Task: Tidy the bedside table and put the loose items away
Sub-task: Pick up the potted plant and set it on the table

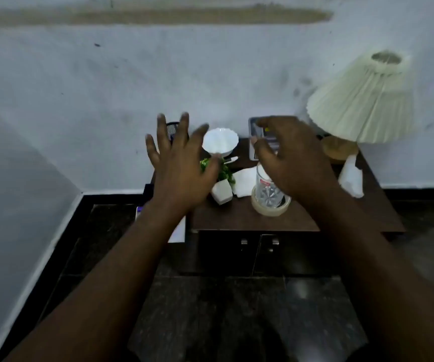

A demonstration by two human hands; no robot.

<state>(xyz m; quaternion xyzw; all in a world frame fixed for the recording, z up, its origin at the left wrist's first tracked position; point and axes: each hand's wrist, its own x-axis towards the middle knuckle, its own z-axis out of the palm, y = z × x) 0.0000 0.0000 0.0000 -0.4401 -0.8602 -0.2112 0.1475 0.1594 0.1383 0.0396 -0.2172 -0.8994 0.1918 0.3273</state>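
Note:
A dark wooden bedside table [236,218] stands against the wall. On it are a white scalloped bowl [220,140], a small green plant in a white pot [221,190], a white pen [231,159], folded white tissue [244,180], a clear glass [266,190] on a round coaster [270,209], a crumpled white tissue [351,178] and a grey boxed item [259,131] at the back. My left hand [179,163] hovers over the table's left end with fingers spread, empty. Above the glass, my right hand [291,155] is curled, holding nothing.
A lamp with a pleated cream shade [364,103] and wooden base [338,148] stands at the back right. A black mesh holder [173,129] is behind my left hand. Two cabinet doors with metal handles [260,242] sit below the top. A white object [179,231] lies on the dark floor at left.

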